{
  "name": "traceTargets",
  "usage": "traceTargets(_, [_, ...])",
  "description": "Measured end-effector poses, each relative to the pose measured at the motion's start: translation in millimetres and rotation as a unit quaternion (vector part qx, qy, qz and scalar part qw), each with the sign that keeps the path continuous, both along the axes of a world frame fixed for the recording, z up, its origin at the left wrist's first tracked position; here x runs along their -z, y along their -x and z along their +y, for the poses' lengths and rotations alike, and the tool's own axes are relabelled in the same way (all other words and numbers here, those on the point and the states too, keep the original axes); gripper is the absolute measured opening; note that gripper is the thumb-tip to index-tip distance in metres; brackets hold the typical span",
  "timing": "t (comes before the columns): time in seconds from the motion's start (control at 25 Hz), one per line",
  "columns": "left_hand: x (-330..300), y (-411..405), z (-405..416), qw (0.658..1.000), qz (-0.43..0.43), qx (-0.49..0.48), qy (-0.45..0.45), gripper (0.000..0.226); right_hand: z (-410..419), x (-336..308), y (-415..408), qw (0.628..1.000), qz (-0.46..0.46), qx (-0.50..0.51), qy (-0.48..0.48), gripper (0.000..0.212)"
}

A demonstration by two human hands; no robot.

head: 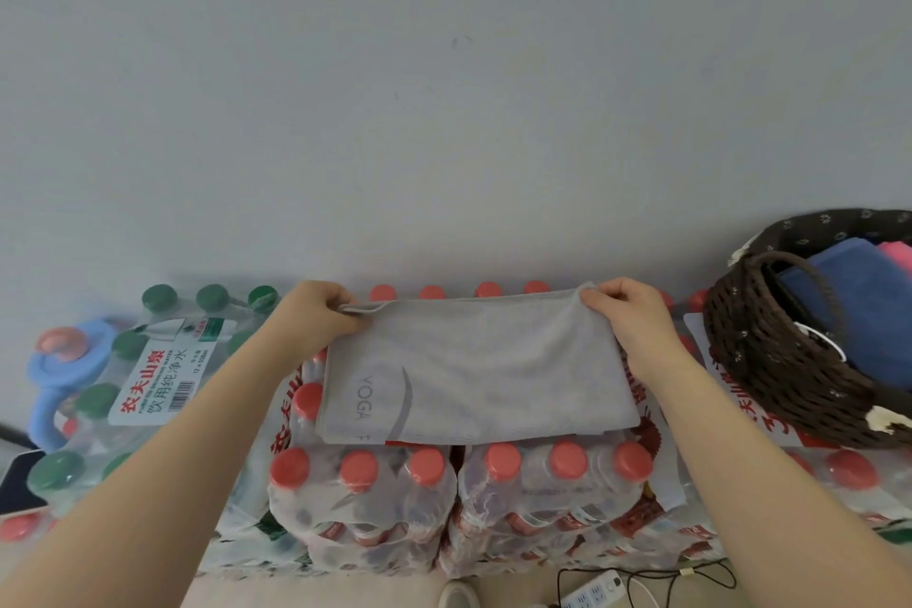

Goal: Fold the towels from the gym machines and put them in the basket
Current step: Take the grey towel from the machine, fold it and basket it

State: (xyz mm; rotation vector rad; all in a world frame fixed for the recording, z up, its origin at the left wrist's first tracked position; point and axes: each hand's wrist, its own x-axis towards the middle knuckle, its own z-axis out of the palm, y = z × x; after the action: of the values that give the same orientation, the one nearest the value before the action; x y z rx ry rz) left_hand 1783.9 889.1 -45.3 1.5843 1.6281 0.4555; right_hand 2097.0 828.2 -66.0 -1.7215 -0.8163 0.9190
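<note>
While both hands pinch its far corners, a grey towel (pixel 476 375) lies folded on shrink-wrapped packs of red-capped bottles (pixel 362 484).

Where the towel's far edge lifts off the packs near the wall, the left hand (pixel 316 318) has thumb and fingers closed on the far left corner, and the right hand (pixel 629 316) grips the far right corner the same way; the near edge rests flat, with "YOGA" lettering showing toward its left end. At the right end of the packs sits a dark wicker basket (pixel 770 370), tilted, with a blue folded towel (pixel 839 296) and a pink one (pixel 895 254) inside. Green-capped bottle packs (pixel 148 375) stand at the left end, a blue plastic jug (pixel 59 360) beside them.
</note>
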Motion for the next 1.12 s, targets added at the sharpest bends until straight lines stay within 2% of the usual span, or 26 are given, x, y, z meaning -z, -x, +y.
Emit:
traceTargets(0.12, [-0.4, 13.1, -14.6, 0.998, -0.043, -0.016, -0.030, 0.015, 0.7, 8.0, 3.6, 0.998, -0.061, -0.003, 0.016, 0.006])
traceTargets(0.24, [0.0, 17.1, -21.9, 0.995, -0.092, -0.025, -0.029, 0.017, 6.3, 12.7, 8.5, 0.995, -0.099, 0.004, 0.026, 0.012])
traceTargets(0.36, [-0.4, 18.8, -16.1, 0.982, -0.185, -0.030, 0.002, 0.028, 9.9, 8.3, 9.0, 0.992, -0.122, -0.001, 0.027, 0.008])
traceTargets(0.48, [3.1, 13.6, -12.3, 0.928, -0.357, -0.088, 0.062, 0.060, 7.9, 4.9, 11.2, 0.983, -0.181, 0.034, -0.003, 0.011])
traceTargets(0.56, [9.8, 9.8, -9.5, 0.896, -0.415, -0.141, 0.069, 0.063, 7.7, 4.7, 14.7, 0.972, -0.232, 0.033, 0.000, 0.015])
traceTargets(0.6, [12.4, 8.4, -8.5, 0.898, -0.404, -0.167, 0.057, 0.060, 7.1, 4.4, 15.9, 0.961, -0.274, 0.022, 0.025, 0.019])
traceTargets(0.64, [14.3, 6.8, -8.4, 0.917, -0.351, -0.189, 0.024, 0.051, 6.4, 3.8, 16.8, 0.938, -0.339, 0.007, 0.064, 0.023])
traceTargets(0.68, [16.4, 5.6, -9.7, 0.944, -0.250, -0.211, -0.044, 0.039, 4.5, 0.7, 19.0, 0.904, -0.415, -0.004, 0.099, 0.026])
traceTargets(0.72, [17.4, 1.8, -12.0, 0.958, -0.125, -0.212, -0.149, 0.031, 2.9, -2.8, 23.7, 0.867, -0.486, -0.009, 0.105, 0.027])
traceTargets(0.76, [15.8, -5.6, -16.8, 0.949, -0.031, -0.163, -0.269, 0.031, 1.1, -7.2, 33.1, 0.841, -0.536, -0.025, 0.072, 0.027])
traceTargets(0.8, [16.8, -16.7, -23.9, 0.929, 0.016, -0.064, -0.363, 0.037, -1.2, -10.1, 47.0, 0.827, -0.557, -0.070, 0.010, 0.028])
traceTargets(0.84, [21.3, -30.2, -31.1, 0.915, 0.044, 0.056, -0.397, 0.042, -4.1, -10.0, 63.1, 0.817, -0.554, -0.150, -0.047, 0.034])
traceTargets(0.88, [27.3, -42.3, -36.3, 0.903, 0.081, 0.165, -0.388, 0.047, -5.8, -6.3, 78.0, 0.802, -0.542, -0.244, -0.066, 0.044])
traceTargets(0.92, [32.5, -50.1, -39.5, 0.895, 0.137, 0.241, -0.350, 0.062, -7.5, -0.1, 89.3, 0.781, -0.532, -0.325, -0.039, 0.056])
traceTargets(0.96, [37.4, -51.3, -39.7, 0.895, 0.196, 0.277, -0.290, 0.088, -8.7, 8.2, 92.9, 0.765, -0.528, -0.368, 0.015, 0.065])
traceTargets(1.04, [46.8, -36.5, -37.2, 0.893, 0.286, 0.266, -0.224, 0.118, -7.8, 21.9, 78.2, 0.769, -0.522, -0.352, 0.111, 0.068])
traceTargets(1.12, [47.9, -17.1, -38.3, 0.901, 0.300, 0.244, -0.199, 0.131, -12.4, 24.9, 56.0, 0.790, -0.520, -0.289, 0.147, 0.065])
